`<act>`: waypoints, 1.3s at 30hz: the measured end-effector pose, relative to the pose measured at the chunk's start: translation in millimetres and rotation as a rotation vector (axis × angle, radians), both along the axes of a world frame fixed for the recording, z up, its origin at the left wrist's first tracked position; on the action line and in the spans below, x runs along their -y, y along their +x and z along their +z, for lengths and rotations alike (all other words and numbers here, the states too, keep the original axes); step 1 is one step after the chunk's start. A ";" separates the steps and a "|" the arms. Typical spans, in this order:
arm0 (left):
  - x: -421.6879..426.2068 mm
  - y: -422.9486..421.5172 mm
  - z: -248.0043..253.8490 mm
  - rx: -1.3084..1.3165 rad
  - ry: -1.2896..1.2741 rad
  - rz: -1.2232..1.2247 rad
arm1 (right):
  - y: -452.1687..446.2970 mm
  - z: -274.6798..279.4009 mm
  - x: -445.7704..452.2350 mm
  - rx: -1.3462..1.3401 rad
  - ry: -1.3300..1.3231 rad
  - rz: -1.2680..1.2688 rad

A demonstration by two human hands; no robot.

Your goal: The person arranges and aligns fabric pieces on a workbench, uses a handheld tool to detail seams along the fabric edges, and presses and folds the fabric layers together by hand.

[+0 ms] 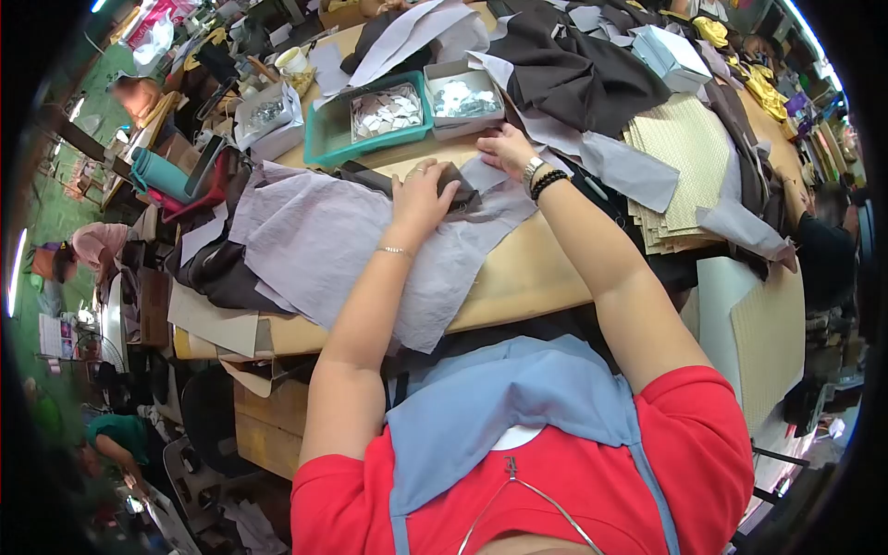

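My left hand (424,198) lies with its fingers apart on a dark fabric piece (370,176), pressing it over a pale lilac cloth (319,236). My right hand (507,152) is closed in a pinch just below a small open box (462,124) of small pale pieces. Whatever its fingertips hold is too small to make out. Beside that box, a teal tray (322,139) contains another box of small white pieces (387,111). The lilac cloth spreads over the wooden table (518,277) and hangs past its front edge.
A stack of textured cream sheets (680,166) lies to the right. Dark cloth (578,74) is heaped at the back, near a pale blue box (671,57). A teal bottle (162,174) stands at the left. Other people (100,242) are around the room.
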State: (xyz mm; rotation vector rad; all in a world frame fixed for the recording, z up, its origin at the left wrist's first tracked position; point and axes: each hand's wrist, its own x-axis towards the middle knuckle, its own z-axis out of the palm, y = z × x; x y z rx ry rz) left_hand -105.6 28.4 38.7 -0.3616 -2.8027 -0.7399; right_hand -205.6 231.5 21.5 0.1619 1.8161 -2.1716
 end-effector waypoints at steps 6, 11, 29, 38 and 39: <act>-14.9 61.7 4.1 -0.102 -0.079 -0.235 | 57.8 26.1 -17.5 -0.501 0.307 -0.040; 14.1 101.6 -1.3 0.013 -0.028 -0.194 | 119.7 46.9 -99.1 -0.835 1.004 -0.068; -31.9 58.9 1.9 0.141 -0.098 -0.042 | 154.8 31.2 -153.0 -0.254 0.165 -0.283; -27.5 79.4 3.5 0.155 -0.151 -0.039 | 166.2 37.7 -69.9 -0.162 -0.181 -0.126; -27.2 77.5 3.9 0.154 -0.155 -0.033 | 165.5 34.4 -61.8 -0.203 -0.128 -0.129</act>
